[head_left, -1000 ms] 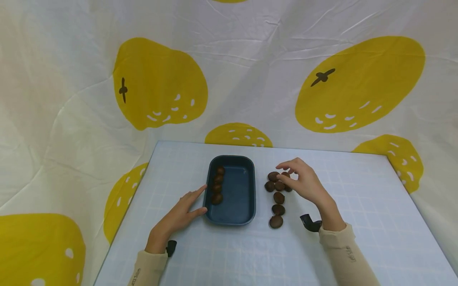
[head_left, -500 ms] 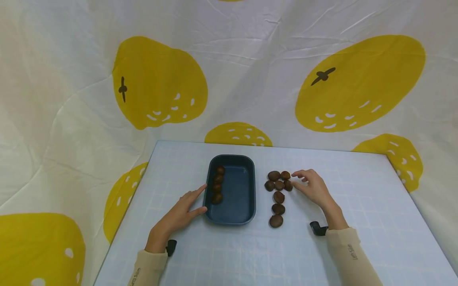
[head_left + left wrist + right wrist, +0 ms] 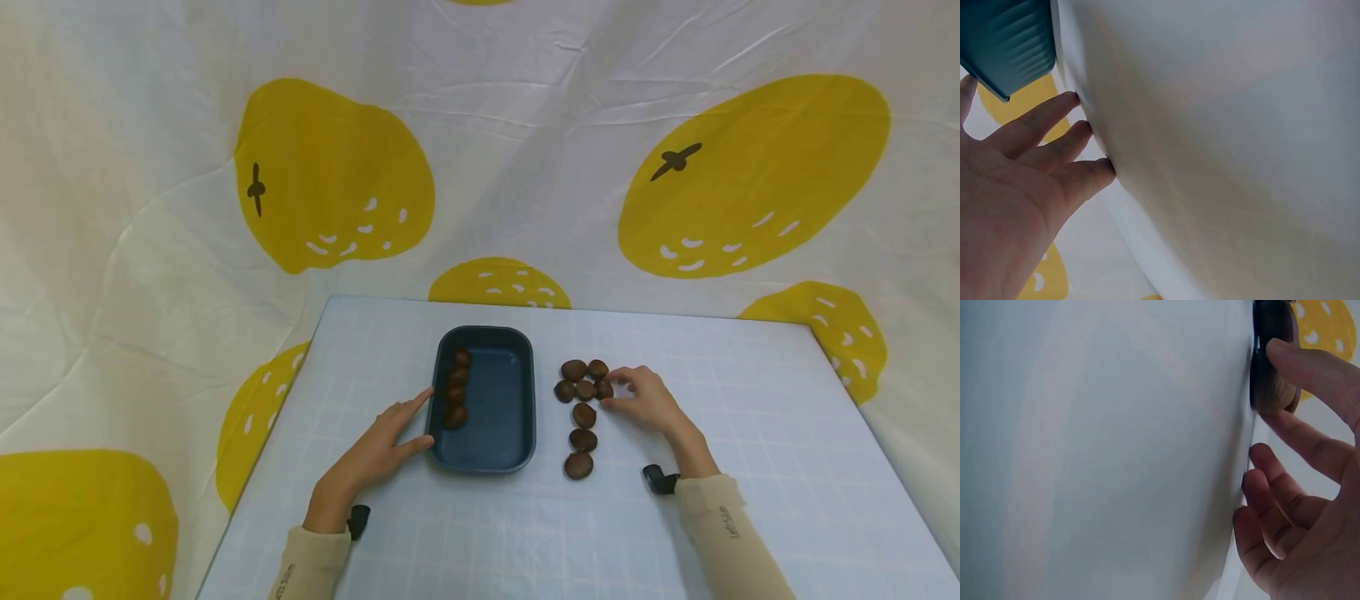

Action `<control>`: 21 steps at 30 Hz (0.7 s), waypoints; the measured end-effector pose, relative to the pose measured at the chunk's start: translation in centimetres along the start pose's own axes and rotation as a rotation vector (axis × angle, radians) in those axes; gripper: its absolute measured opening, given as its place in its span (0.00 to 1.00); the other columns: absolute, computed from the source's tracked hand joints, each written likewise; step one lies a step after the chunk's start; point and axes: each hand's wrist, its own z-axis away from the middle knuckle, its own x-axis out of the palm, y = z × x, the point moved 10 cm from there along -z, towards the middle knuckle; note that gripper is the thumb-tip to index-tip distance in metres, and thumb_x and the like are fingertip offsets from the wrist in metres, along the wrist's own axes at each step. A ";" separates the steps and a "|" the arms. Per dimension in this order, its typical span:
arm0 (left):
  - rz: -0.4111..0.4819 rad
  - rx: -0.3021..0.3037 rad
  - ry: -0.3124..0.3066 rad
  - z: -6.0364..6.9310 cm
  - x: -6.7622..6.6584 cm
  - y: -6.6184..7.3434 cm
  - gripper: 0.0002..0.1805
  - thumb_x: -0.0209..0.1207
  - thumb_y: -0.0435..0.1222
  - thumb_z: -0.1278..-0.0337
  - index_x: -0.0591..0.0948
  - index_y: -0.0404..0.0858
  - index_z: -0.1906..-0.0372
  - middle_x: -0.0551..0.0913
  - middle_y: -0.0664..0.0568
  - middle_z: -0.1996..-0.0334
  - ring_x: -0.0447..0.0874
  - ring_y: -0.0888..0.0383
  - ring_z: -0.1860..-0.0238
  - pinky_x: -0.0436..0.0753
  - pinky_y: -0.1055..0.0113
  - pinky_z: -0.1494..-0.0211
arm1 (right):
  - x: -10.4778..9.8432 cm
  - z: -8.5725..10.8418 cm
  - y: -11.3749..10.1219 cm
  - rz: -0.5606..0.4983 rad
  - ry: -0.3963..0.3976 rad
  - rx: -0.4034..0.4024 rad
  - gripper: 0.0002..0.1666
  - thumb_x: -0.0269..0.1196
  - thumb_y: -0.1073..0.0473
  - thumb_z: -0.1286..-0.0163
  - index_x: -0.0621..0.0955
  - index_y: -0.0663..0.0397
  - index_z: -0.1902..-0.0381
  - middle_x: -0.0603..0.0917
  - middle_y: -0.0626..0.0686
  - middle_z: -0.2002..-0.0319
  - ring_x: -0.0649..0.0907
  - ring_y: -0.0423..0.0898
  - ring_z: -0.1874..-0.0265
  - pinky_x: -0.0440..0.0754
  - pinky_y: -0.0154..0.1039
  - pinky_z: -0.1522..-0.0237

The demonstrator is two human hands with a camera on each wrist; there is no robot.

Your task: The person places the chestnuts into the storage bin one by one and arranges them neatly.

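Note:
In the head view, my right hand (image 3: 647, 402) has its thumb and index finger on either side of a brown chestnut (image 3: 603, 389), pinching it on the table. The right wrist view has the thumb against this chestnut (image 3: 1275, 387) and the index finger at its far side, other fingers on the table. Two chestnuts lie side by side behind it, and it ends a row of three; three more run toward the front, like the nearest chestnut (image 3: 579, 465). My left hand (image 3: 378, 446), fingers spread, touches the left side of a dark blue tray (image 3: 498, 454).
Inside the tray, several chestnuts (image 3: 455, 395) stand in a line along the left wall. The table (image 3: 510, 533) has a pale checked cover. Behind it hangs a white cloth (image 3: 525, 183) printed with yellow fruit.
My right hand has moved from above the back chestnuts to their right side, then closed in on the rightmost chestnut of the row. The left hand and tray have stayed put.

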 end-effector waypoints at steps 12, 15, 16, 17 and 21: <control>0.000 -0.006 -0.002 0.0 0.0 0.0 0.43 0.58 0.60 0.36 0.55 0.62 0.20 0.58 0.52 0.23 0.46 0.35 0.24 0.46 0.32 0.28 | 0.0 0.1 0.0 0.028 0.015 0.005 0.26 0.75 0.56 0.41 0.83 0.60 0.48 0.78 0.63 0.53 0.77 0.61 0.54 0.76 0.59 0.53; 0.002 -0.003 -0.004 -0.1 0.0 0.0 0.43 0.58 0.60 0.36 0.55 0.62 0.20 0.58 0.52 0.23 0.46 0.34 0.24 0.47 0.32 0.28 | -0.2 0.2 0.0 0.025 0.022 0.008 0.25 0.75 0.56 0.42 0.84 0.60 0.48 0.78 0.63 0.54 0.77 0.61 0.54 0.76 0.59 0.52; 0.002 -0.002 -0.004 -0.1 0.0 0.0 0.43 0.58 0.60 0.36 0.55 0.62 0.20 0.58 0.52 0.23 0.46 0.34 0.24 0.47 0.32 0.28 | -0.2 0.3 0.0 0.024 0.023 0.009 0.25 0.75 0.56 0.41 0.84 0.60 0.49 0.78 0.63 0.54 0.77 0.61 0.54 0.76 0.58 0.52; 0.002 -0.004 -0.005 -0.1 0.1 0.0 0.42 0.58 0.60 0.36 0.55 0.62 0.20 0.58 0.52 0.23 0.46 0.34 0.24 0.47 0.32 0.28 | -0.2 0.3 0.0 0.023 0.023 0.011 0.24 0.75 0.55 0.41 0.84 0.60 0.49 0.78 0.63 0.53 0.77 0.61 0.54 0.77 0.58 0.52; 0.005 -0.014 -0.004 0.0 0.0 -0.1 0.42 0.58 0.60 0.36 0.55 0.63 0.21 0.58 0.52 0.23 0.46 0.34 0.24 0.47 0.32 0.29 | -0.4 0.5 0.2 0.026 0.020 0.025 0.24 0.75 0.55 0.41 0.84 0.59 0.50 0.78 0.63 0.53 0.78 0.60 0.55 0.77 0.56 0.54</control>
